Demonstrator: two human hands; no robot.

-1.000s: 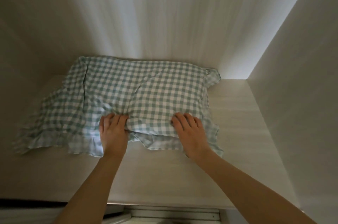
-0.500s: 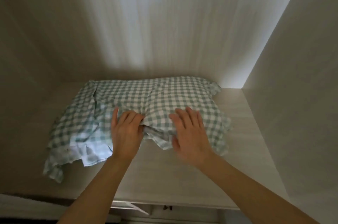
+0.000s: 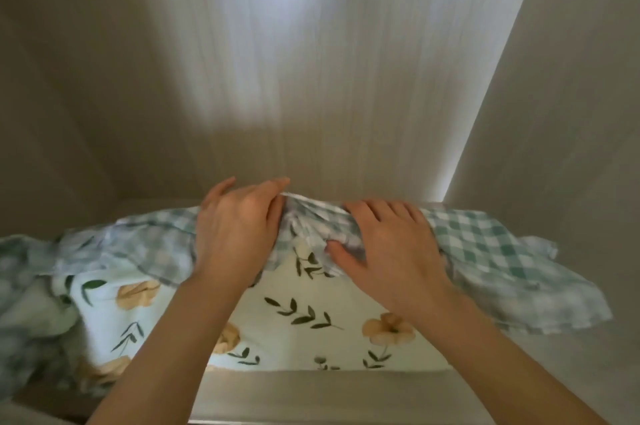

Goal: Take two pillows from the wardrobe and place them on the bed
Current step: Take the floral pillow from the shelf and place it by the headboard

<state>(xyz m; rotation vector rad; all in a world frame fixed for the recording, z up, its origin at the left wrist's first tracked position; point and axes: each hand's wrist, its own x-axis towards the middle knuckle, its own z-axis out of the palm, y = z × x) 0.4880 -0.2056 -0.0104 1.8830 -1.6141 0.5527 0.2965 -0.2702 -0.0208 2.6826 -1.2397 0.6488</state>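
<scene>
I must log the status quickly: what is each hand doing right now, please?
Left hand: closed on the checked pillow, bunching its fabric.
Right hand: also closed on the checked pillow, thumb underneath.

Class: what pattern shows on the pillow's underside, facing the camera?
In the head view, the white pillow underside carries dark green leaf sprigs and peach flowers.

pillow (image 3: 311,327) left end motion-blurred, cut by frame edge
</scene>
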